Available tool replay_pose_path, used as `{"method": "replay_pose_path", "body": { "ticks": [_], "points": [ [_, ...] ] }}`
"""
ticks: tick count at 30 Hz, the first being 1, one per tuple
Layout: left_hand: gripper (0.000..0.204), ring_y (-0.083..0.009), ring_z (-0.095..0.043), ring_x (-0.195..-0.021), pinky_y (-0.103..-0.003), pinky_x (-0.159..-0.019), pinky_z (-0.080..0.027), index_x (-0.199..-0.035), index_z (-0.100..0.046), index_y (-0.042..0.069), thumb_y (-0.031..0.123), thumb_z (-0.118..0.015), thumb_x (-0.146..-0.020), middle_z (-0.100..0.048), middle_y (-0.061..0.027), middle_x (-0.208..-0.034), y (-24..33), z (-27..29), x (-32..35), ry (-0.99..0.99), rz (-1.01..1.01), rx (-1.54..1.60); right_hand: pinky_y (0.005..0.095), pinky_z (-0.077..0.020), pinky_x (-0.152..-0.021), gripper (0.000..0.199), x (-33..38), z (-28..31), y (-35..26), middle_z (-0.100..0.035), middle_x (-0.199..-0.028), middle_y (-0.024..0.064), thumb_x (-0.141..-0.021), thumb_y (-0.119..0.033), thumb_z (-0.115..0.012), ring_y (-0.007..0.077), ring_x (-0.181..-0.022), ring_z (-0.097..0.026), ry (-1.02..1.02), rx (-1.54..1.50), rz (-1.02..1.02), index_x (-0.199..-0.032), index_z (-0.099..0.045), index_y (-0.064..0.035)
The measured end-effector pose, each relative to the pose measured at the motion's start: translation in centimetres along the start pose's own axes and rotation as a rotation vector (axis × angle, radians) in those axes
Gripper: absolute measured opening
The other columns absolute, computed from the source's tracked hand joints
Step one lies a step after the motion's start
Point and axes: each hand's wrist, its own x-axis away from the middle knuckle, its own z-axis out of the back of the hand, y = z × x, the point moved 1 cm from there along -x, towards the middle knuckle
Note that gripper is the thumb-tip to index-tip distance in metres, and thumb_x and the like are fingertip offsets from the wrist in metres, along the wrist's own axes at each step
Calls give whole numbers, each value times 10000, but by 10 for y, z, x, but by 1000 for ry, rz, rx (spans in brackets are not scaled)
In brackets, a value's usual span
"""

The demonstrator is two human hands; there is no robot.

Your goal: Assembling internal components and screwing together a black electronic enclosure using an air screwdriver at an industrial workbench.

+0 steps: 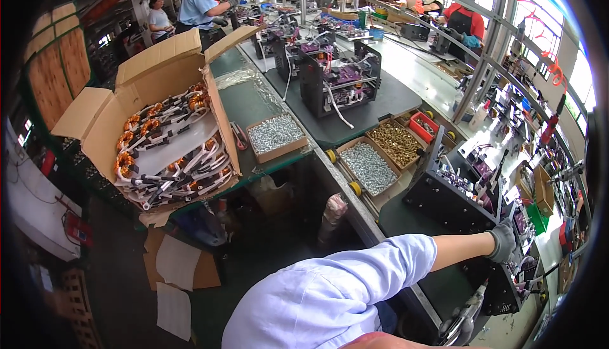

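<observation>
Right hand (504, 240), in a grey glove, is stretched out across the bench and resting on the top corner of the black chassis (457, 206). The fingers look curled over the edge, so I'd call it a grip, though the view is too small to be sure how tight. Left hand isn't in shot at all.

The chassis sits on the green mat right at the bench edge, open, with boards and wires showing inside. Judging by that, it's only partly built and there's plenty left to fasten. Trays of silver screws (369, 168) and brass ones (396, 142) sit just beside it, and a power screwdriver (462, 318) hangs near the lower edge, untouched.
</observation>
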Motion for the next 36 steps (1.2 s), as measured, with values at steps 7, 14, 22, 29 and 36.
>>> {"method": "replay_pose_path", "body": {
  "ticks": [7, 14, 22, 29, 36],
  "points": [
    [422, -298, -582, -1073, -479, -1097, -270, -1014, -666, 86, 454, -567, -831, -659, -133, -1072, -9, 6, 56, 389, -75, 216, 385, -589, -537, 551, -16, -4, 27, -674, -941, 309, -885, -253, -607, 367, -681, -696, -316, -64, -450, -1320, -430, 36],
    [275, -250, -610, -912, -402, -808, -475, -995, -611, 110, 240, -703, -771, -617, -51, -973, -33, 75, 205, 702, -410, 240, 362, -534, -439, 539, -52, -54, 28, -639, -1116, 250, -845, -209, -583, 294, -670, -678, -67, -278, -420, -1304, -426, 26],
    [223, -337, -653, -711, -416, -639, -524, -840, -696, 87, 292, -623, -887, -658, -137, -755, -156, 113, 351, 621, 502, 125, 290, -450, -487, 578, -59, -41, 36, -604, -779, 170, -855, -294, -618, 222, -586, -572, -46, -122, -398, -1260, -467, 91],
    [351, -300, -637, -1052, -395, -904, -489, -1129, -690, 130, 388, -576, -921, -682, -129, -1095, -236, 92, 396, 64, 975, 113, 330, -507, -467, 684, -65, -22, 49, -644, -935, 272, -771, -288, -660, 272, -551, -626, -200, -323, -340, -1226, -426, 165],
    [542, -323, -615, -1127, -435, -963, -473, -1383, -507, 185, 362, -635, -887, -599, -116, -1299, -250, 61, 376, -246, 965, -127, 319, -531, -449, 725, -62, -17, 54, -603, -1059, 301, -757, -243, -667, 281, -570, -639, -154, -321, -308, -1309, -371, 121]
  ]
}}
